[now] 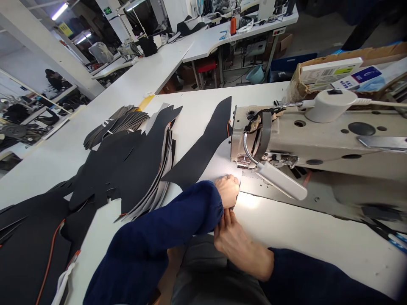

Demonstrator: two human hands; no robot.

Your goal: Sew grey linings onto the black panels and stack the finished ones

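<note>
My left hand (227,190) is closed at the table edge, just below the needle area of the sewing machine (270,131). My right hand (237,241) is right below it, fingers bent together and touching the left. Whatever the fingers pinch is hidden or too small to tell. Beyond the left hand lies a single dark fabric piece (203,148) with a short orange edge, its right side against the machine head. Left of it a thick stack of dark pieces (127,165) with grey undersides spreads over the white table (273,228).
A lit lamp (282,182) hangs by the machine. Dark pieces with orange piping (28,250) lie at lower left, a fanned bundle (117,123) behind. Blue-handled scissors (394,241) are at right, a cardboard box (295,84) behind the machine. A person (54,80) sits far left.
</note>
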